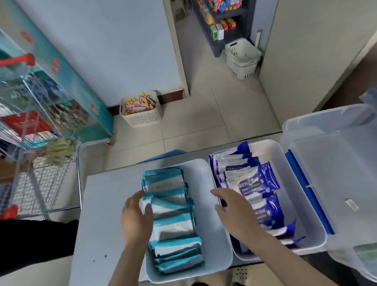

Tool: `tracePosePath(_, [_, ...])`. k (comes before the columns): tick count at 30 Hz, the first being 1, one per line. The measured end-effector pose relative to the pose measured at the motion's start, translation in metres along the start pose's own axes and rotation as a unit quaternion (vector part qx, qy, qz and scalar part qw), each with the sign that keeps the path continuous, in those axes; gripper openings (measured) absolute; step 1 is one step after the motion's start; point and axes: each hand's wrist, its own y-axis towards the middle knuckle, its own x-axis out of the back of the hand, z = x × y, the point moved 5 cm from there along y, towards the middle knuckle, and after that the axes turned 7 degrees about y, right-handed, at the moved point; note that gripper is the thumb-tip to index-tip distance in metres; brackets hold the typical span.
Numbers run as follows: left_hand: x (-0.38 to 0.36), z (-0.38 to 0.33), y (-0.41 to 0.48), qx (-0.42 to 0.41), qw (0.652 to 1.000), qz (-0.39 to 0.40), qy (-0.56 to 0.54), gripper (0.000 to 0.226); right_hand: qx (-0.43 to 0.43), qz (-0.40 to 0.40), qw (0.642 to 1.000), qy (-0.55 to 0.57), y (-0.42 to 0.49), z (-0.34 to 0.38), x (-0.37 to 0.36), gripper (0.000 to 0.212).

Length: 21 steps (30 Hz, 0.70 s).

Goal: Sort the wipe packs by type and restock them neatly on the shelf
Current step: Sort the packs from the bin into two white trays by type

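Observation:
Two white trays stand side by side on a grey table. The left tray [217, 246] holds a row of teal-and-white wipe packs [174, 226] along its left side. In the right tray [305, 215] lie several dark blue wipe packs [257, 183], some upright, some tipped over. My left hand [135, 217] rests flat against the left edge of the teal row, fingers straight. My right hand [232, 208] hovers over the seam between the two trays, fingers extended toward the blue packs; it holds nothing.
A clear plastic bin [345, 156] with a blue latch stands at the right of the table. A wire shopping cart [30, 151] with red handles sits at the left. Beige baskets [141, 110] [243, 59] stand on the tiled floor beyond, near a stocked shelf [222, 14].

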Motion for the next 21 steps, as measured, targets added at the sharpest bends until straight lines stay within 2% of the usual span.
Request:
tracePosePath(1, [-0.002,0.02,0.006,0.036,0.999,0.011,0.003,0.044,-0.005,0.008,1.0,-0.002,0.001,0.0,-0.012,0.041])
tracePosePath(3, [-0.018,0.05,0.017,0.094,0.991,0.094,0.01,0.045,-0.016,0.012,1.0,-0.011,0.005,-0.001,-0.03,0.041])
tracePosePath(5, [-0.039,0.063,0.021,0.102,0.972,0.204,0.052,0.034,-0.031,0.004,0.999,-0.028,0.008,-0.003,-0.042,0.041])
tracePosePath(6, [-0.046,0.066,0.023,0.086,0.965,0.234,0.078,0.026,-0.039,-0.001,0.998,-0.044,0.01,-0.003,-0.047,0.042])
tracePosePath(9, [-0.052,0.073,0.034,0.047,0.963,0.24,0.117,0.02,-0.049,-0.019,0.996,-0.078,0.014,-0.003,-0.06,0.043])
tracePosePath(13, [-0.044,0.089,0.049,0.037,0.97,0.217,0.105,0.021,-0.059,-0.068,0.991,-0.097,0.01,0.002,-0.072,0.045])
tracePosePath(17, [-0.035,0.103,0.061,0.02,0.969,0.21,0.129,0.02,-0.125,-0.084,0.985,-0.085,-0.001,-0.013,-0.091,0.051])
tracePosePath(19, [-0.033,0.104,0.063,-0.007,0.965,0.215,0.147,0.018,-0.173,-0.077,0.979,-0.075,-0.004,-0.02,-0.102,0.047])
tracePosePath(21, [-0.03,0.103,0.063,-0.026,0.961,0.226,0.156,0.018,-0.19,-0.078,0.974,-0.095,-0.005,-0.023,-0.107,0.033])
